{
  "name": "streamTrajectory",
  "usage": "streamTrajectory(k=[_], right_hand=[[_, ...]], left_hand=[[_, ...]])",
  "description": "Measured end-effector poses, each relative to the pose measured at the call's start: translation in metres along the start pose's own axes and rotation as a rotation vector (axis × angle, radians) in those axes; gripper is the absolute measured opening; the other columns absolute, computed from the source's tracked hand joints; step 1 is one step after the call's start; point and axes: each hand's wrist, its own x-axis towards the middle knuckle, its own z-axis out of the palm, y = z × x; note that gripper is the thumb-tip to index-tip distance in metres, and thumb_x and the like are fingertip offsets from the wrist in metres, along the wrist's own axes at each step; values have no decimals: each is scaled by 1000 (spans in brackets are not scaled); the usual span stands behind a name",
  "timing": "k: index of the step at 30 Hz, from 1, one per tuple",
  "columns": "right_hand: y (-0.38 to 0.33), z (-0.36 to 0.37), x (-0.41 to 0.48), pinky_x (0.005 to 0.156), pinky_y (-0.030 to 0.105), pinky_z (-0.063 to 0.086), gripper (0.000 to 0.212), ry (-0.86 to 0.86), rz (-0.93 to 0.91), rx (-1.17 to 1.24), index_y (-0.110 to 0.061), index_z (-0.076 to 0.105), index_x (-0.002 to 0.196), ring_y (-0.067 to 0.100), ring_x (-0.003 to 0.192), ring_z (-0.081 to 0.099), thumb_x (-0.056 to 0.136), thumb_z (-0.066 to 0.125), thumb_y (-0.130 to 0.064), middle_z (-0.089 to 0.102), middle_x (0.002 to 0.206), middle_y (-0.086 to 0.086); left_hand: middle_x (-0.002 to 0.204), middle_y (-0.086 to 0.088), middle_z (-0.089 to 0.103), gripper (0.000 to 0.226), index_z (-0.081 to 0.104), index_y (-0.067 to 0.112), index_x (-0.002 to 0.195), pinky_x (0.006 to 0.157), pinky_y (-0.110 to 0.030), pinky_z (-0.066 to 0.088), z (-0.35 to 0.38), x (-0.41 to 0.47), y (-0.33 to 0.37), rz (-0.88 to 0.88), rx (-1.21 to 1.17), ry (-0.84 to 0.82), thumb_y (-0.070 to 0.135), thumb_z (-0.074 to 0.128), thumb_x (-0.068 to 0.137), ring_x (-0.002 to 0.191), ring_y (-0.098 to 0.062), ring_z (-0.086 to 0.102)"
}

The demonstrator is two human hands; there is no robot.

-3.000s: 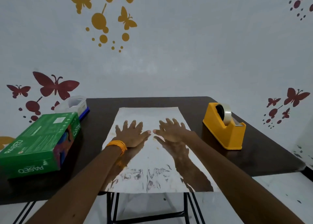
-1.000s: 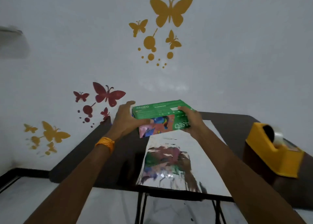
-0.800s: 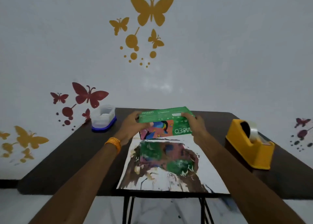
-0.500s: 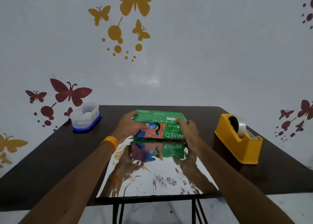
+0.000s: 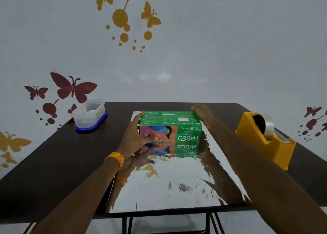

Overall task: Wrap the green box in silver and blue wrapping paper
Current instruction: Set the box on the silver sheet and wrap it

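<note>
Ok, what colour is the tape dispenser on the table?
The tape dispenser is yellow, seen best in the head view.

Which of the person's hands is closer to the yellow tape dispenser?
Right. The right hand is at the far right corner of the box, toward the tape dispenser; the left hand grips its opposite end.

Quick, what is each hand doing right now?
Left hand: holding the green box by its left end.
Right hand: holding the box's far right corner.
</note>
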Motion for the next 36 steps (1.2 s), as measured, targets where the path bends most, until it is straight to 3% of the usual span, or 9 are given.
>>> streamTrajectory(k=[3, 6, 12, 17, 22, 26, 30, 33, 36], right_hand=[[10, 5, 31, 96, 43, 50, 22, -73, -7, -5, 0, 74, 103, 26, 101, 65, 95, 59, -15, 72, 107, 18], [19, 10, 55, 83, 37, 49, 23, -91, -27, -131, 12, 68, 97, 40, 106, 65, 93, 61, -9, 69, 107, 28], [29, 23, 51, 64, 31, 44, 13, -206, -22, -252, -15, 60, 68, 16, 71, 53, 80, 61, -17, 63, 74, 7], [53, 22, 78, 73, 37, 54, 20, -162, -37, -393, -24, 66, 71, 28, 80, 70, 69, 62, -43, 68, 74, 2], [18, 9, 62, 63, 30, 38, 15, -136, -171, -342, -1, 74, 77, 29, 73, 63, 85, 75, -14, 69, 76, 19], [-1, -9, 36, 69, 33, 44, 15, -35, -170, -138, -18, 66, 69, 20, 74, 58, 73, 80, -14, 64, 72, 4], [-20, -26, -5, 62, 23, 42, 22, 7, -288, -133, -20, 62, 80, 8, 72, 55, 75, 78, -5, 63, 79, -3], [-20, -35, -31, 52, 10, 39, 28, 17, -367, -197, -13, 63, 94, 6, 66, 53, 77, 70, 8, 64, 81, -1], [-14, -39, -50, 60, 22, 42, 29, 1, -407, -292, -6, 66, 97, 12, 69, 52, 77, 62, 14, 60, 78, -3]], left_hand=[[131, 9, 54, 98, 41, 32, 143, 84, -27, 58, 1, 2, -4, -9, -30, 1, 20, 94, 60, 113, -15, 60], [127, 6, 56, 95, 43, 32, 141, 78, -27, 60, 1, 5, -7, -22, -63, 4, 18, 93, 61, 111, -17, 62], [126, 3, 58, 96, 41, 32, 139, 75, -28, 61, 3, 6, -9, -2, -41, 7, 19, 93, 59, 107, -17, 65], [126, 2, 59, 98, 41, 32, 140, 77, -32, 61, 3, 6, -9, 11, -15, 1, 24, 94, 58, 107, -16, 65], [126, 4, 57, 98, 40, 28, 142, 78, -30, 61, 4, 5, -7, 1, -1, -2, 17, 93, 61, 108, -13, 63], [123, 5, 58, 98, 41, 27, 142, 76, -24, 60, 4, 2, -2, 5, 6, 0, 17, 93, 61, 109, -14, 63], [125, 1, 60, 98, 45, 23, 139, 89, -28, 55, 3, 1, 6, 47, 177, 29, 31, 96, 56, 108, -15, 62], [121, 3, 59, 92, 52, 26, 128, 93, -38, 51, -1, 4, 23, 39, 255, 27, 66, 85, 52, 110, -17, 58], [125, 3, 58, 83, 54, 24, 127, 94, -40, 49, -9, 8, 45, -28, 274, -12, 77, 69, 66, 110, -19, 58]])
